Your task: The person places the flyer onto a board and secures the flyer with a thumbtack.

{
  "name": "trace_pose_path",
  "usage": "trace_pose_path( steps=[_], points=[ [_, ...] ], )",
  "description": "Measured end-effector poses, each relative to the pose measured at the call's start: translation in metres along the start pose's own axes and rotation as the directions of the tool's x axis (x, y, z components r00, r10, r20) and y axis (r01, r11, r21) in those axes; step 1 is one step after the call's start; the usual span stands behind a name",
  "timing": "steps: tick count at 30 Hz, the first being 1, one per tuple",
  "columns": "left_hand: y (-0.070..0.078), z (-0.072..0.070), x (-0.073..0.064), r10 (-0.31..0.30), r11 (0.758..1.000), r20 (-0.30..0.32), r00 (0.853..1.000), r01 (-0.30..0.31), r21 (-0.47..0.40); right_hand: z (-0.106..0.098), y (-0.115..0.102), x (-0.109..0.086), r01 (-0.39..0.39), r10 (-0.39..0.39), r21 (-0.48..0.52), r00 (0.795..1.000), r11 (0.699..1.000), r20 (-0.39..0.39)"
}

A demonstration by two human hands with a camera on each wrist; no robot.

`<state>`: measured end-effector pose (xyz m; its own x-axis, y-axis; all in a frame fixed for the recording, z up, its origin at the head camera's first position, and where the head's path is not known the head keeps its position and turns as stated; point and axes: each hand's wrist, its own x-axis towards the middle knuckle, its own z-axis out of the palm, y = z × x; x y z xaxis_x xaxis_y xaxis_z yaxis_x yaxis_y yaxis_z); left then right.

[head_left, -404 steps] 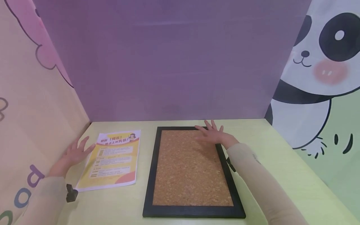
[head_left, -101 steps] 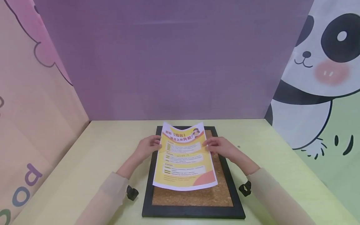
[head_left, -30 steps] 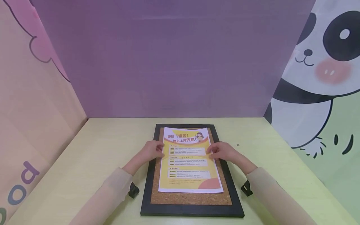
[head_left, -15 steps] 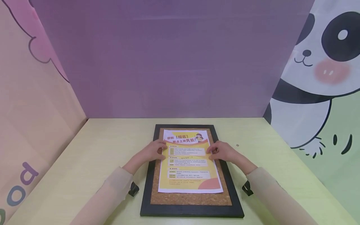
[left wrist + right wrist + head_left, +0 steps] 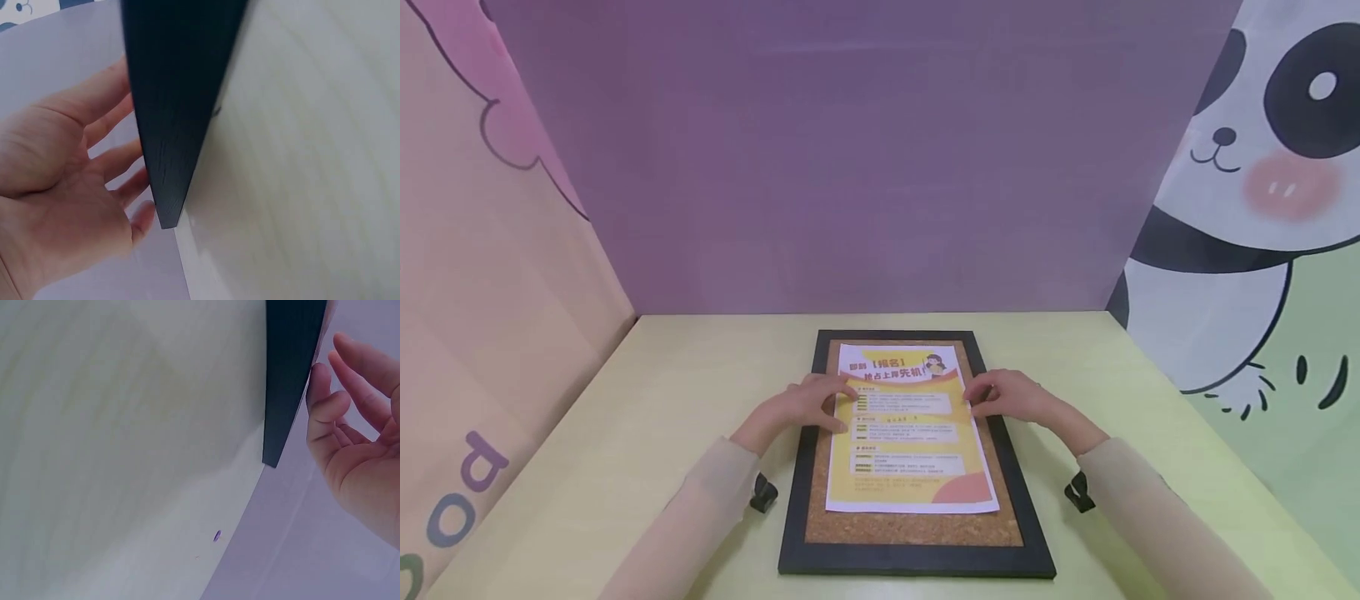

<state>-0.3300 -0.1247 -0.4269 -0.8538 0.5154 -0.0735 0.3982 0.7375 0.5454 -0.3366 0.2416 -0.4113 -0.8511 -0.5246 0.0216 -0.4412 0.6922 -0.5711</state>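
A yellow and white printed flyer [image 5: 906,492] lies flat on a cork board [image 5: 917,529] with a black frame [image 5: 917,560]. My left hand [image 5: 805,404] rests its thumb and fingertips on the flyer's left edge, spread apart. At the flyer's right edge, my right hand [image 5: 1018,396] has its fingertips and thumb apart, pinching nothing visible. In the left wrist view the frame's side [image 5: 172,112] hides the left fingertips [image 5: 142,219] in part. In the right wrist view my fingers [image 5: 328,419] are bent beside the frame, and the flyer is mostly hidden.
The board lies on a pale wood table [image 5: 625,417]. A purple panel [image 5: 865,167] rises at the back edge. A panda-printed wall [image 5: 1285,192] stands on the right, a pink printed wall [image 5: 497,292] on the left.
Earlier, the flyer lay left of the board, then both hands carried it over the cork. It now lies flat; the left fingers have slid inward onto it, and the right hand has shifted slightly right.
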Motion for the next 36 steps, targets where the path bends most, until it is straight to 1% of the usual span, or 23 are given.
trace_pose_path(
  steps=[4, 7, 10, 12, 20, 24, 28, 36],
  points=[
    [-0.001, -0.002, 0.001, 0.008, 1.000, 0.026, 1.000, -0.008, 0.008, -0.007, 0.004, -0.002, -0.036, 0.036, 0.019, 0.999, 0.999, -0.010],
    [-0.002, -0.003, 0.001, 0.020, 1.000, 0.039, 0.999, -0.019, -0.016, -0.013, 0.006, -0.004, -0.047, 0.047, 0.011, 0.999, 0.999, -0.026],
    [-0.004, -0.003, 0.001, 0.031, 0.999, 0.040, 0.999, -0.030, -0.041, -0.021, 0.011, -0.006, -0.052, 0.052, -0.008, 0.998, 0.999, -0.045],
    [-0.006, -0.003, 0.000, 0.037, 0.998, 0.038, 0.999, -0.035, -0.050, -0.027, 0.015, -0.008, -0.072, 0.072, -0.005, 0.996, 0.997, -0.061],
    [-0.006, -0.004, -0.002, 0.066, 0.997, 0.042, 0.997, -0.064, -0.053, -0.050, 0.034, -0.019, -0.101, 0.101, 0.009, 0.986, 0.995, -0.131],
    [-0.004, -0.005, -0.002, 0.077, 0.996, 0.047, 0.996, -0.074, -0.045, -0.055, 0.045, -0.021, -0.158, 0.160, 0.027, 0.976, 0.987, -0.147],
    [-0.003, -0.005, -0.001, 0.069, 0.997, 0.046, 0.997, -0.068, -0.042, -0.058, 0.056, -0.023, -0.195, 0.200, 0.046, 0.969, 0.980, -0.148],
    [-0.005, -0.003, -0.001, 0.078, 0.996, 0.035, 0.996, -0.077, -0.039, -0.061, 0.071, -0.022, -0.230, 0.233, 0.039, 0.962, 0.972, -0.141]
  ],
)
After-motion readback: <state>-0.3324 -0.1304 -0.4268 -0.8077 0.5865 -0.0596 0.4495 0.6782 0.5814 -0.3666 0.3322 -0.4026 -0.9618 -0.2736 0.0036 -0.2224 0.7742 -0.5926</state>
